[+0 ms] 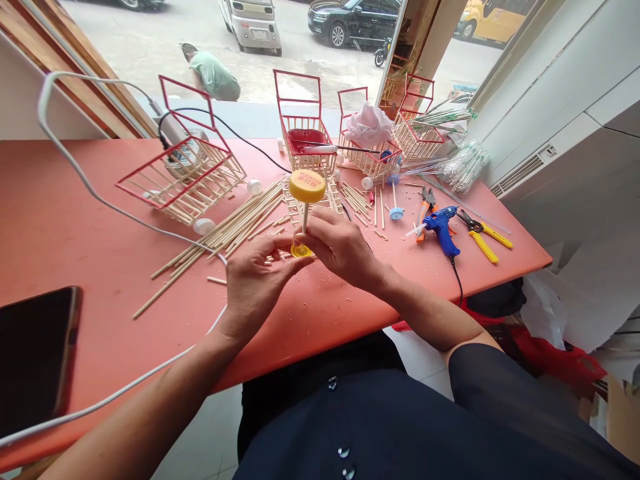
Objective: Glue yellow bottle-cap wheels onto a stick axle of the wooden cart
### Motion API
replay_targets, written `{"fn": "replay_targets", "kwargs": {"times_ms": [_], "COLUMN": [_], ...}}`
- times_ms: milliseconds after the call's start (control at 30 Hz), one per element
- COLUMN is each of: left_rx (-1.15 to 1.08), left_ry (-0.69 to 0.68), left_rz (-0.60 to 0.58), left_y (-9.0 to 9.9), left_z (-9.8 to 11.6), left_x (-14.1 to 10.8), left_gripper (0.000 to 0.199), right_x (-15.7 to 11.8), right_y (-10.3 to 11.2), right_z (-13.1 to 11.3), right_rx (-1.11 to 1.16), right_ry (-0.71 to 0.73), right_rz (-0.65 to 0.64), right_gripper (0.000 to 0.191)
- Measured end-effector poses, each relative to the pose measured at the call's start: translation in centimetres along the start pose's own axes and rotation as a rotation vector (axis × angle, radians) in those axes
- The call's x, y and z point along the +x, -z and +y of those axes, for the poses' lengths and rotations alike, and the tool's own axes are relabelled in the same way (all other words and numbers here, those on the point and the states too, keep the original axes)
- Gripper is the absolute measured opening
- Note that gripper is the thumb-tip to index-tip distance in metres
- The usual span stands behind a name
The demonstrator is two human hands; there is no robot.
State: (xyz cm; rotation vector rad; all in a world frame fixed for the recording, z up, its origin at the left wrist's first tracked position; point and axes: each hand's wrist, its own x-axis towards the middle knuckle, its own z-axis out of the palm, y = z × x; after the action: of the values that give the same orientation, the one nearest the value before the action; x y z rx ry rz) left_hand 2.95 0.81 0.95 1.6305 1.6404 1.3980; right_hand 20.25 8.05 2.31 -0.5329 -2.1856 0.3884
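Note:
My left hand (256, 280) pinches a small yellow bottle cap (301, 251) between thumb and fingers, its hollow side up. With closed fingers my right hand (344, 245) grips a short wooden stick (305, 219). The stick stands upright, its lower end in the cap; whether it is stuck there I cannot tell. A larger yellow cap (307, 186) with red print sits on the stick's top end. Just behind my hands lies a lattice of pale sticks (327, 199), partly hidden. Loose wooden sticks (240, 223) are spread left of it.
Several small stick carts with red-edged frames, such as one at left (187, 177), stand along the table's (125, 360) back. To the right lie a blue glue gun (441, 230), yellow-handled pliers (484, 239) and orange-handled cutters (425, 210). A white cable (150, 370) and a tablet (37, 360) occupy the left.

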Motion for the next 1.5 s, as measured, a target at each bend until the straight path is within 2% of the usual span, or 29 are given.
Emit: {"fn": "replay_targets", "kwargs": {"times_ms": [700,900,1233,1500], "left_rx": [0.012,0.027,0.073,0.065], "left_ry": [-0.020,-0.070,-0.085,-0.108], "left_rz": [0.007,0.029,0.006,0.017], "left_y": [-0.08,-0.12,-0.09,-0.02], "left_z": [-0.36,-0.65,-0.67,-0.44], "left_x": [0.00,0.06,0.19,0.17], "left_gripper": [0.025,0.022,0.026,0.027], "right_x": [0.03,-0.01,0.02,0.08], "right_y": [-0.01,-0.02,-0.06,0.05], "right_z": [-0.13,-0.11,-0.13,-0.32], "right_rx": [0.005,-0.009,-0.014,-0.006], "right_ry": [-0.030,-0.051,-0.065,-0.055], "right_rz": [-0.021,-0.042,-0.064,-0.041], "right_gripper": [0.039,0.039,0.040,0.039]}}
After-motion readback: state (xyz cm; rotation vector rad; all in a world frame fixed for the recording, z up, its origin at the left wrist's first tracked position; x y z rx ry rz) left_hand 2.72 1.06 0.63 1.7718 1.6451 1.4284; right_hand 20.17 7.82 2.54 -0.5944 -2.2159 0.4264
